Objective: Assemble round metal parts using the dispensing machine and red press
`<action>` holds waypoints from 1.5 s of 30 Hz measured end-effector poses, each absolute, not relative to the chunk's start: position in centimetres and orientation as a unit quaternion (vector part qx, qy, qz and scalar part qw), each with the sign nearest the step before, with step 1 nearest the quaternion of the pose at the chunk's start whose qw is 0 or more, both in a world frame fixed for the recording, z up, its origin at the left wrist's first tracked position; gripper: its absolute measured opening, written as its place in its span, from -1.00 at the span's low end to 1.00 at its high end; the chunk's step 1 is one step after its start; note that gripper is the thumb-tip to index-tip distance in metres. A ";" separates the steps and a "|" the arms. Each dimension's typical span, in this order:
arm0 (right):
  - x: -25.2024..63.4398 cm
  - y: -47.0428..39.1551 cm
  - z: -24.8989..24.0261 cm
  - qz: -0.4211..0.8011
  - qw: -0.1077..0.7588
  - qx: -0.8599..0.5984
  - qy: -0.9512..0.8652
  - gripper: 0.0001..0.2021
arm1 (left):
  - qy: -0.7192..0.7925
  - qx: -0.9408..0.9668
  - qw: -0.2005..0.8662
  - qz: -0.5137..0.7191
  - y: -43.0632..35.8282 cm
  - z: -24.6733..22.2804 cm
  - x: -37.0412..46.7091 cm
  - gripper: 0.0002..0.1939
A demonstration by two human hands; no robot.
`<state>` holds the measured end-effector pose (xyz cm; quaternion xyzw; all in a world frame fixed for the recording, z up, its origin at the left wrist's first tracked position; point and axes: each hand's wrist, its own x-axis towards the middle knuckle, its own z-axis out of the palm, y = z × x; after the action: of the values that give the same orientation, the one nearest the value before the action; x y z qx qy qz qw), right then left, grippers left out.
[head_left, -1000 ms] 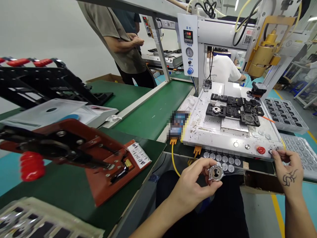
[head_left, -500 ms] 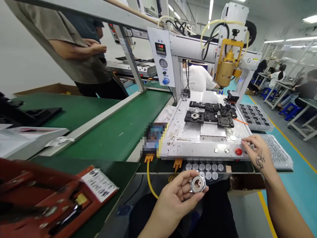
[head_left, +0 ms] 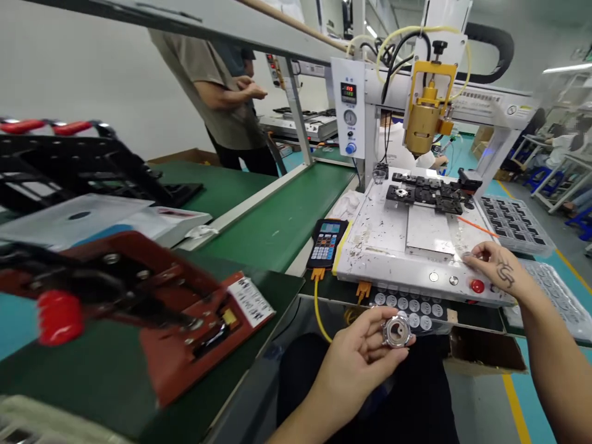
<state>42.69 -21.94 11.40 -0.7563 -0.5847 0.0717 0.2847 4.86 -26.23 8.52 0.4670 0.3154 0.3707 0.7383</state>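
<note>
My left hand point(head_left: 358, 364) grips a silver round watch case point(head_left: 398, 332) by its edge between thumb and fingers, above my lap. The case has an open centre and lugs. My right hand point(head_left: 494, 265) is over the front right of the white machine bed point(head_left: 379, 246), thumb and fingertips pinched on a small clear round disc point(head_left: 467, 256). Behind it, black fixtures point(head_left: 439, 192) sit on the bed, one with a silver ring-like part point(head_left: 401, 193) in it. A gold press head point(head_left: 423, 126) hangs above them.
A keypad controller point(head_left: 327, 243) lies left of the machine. Round clear discs point(head_left: 414, 306) rest in rows below its front. Plastic trays point(head_left: 515, 223) stand at right. A red lever press point(head_left: 185, 333) occupies the left bench; an open cardboard box point(head_left: 485, 351) sits below. Another person point(head_left: 226, 98) stands behind.
My view has swung left, so the scene sits further right. The right hand's fingertips have moved inward over the bed and onto a disc. My left hand still holds the watch case.
</note>
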 end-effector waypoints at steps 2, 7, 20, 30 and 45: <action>42.2 -23.1 11.9 0.079 0.307 -0.749 -0.581 -0.60 | 0.308 0.484 0.726 0.378 -26.6 8.7 4.6 -0.52; 39.1 -27.1 12.5 0.101 0.435 -0.708 -0.547 -0.65 | 0.296 0.505 0.715 0.383 -27.4 8.5 4.2 -0.54; 32.1 -33.6 9.0 0.251 0.512 -0.657 -0.493 -0.72 | 0.318 0.515 0.701 0.376 -27.6 8.4 4.0 -0.56; 28.0 -32.4 7.9 0.474 0.513 -0.585 -0.412 -0.72 | 0.355 0.443 0.740 0.363 -27.9 7.9 4.2 -0.52; 26.7 -30.9 8.3 0.585 0.496 -0.525 -0.369 -0.62 | 0.333 0.369 0.786 0.368 -27.8 7.4 4.1 -0.38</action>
<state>26.70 -30.85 8.33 -0.5249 -0.3688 0.5852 0.4960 4.12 -27.80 7.35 0.3689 0.3328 0.3681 0.7859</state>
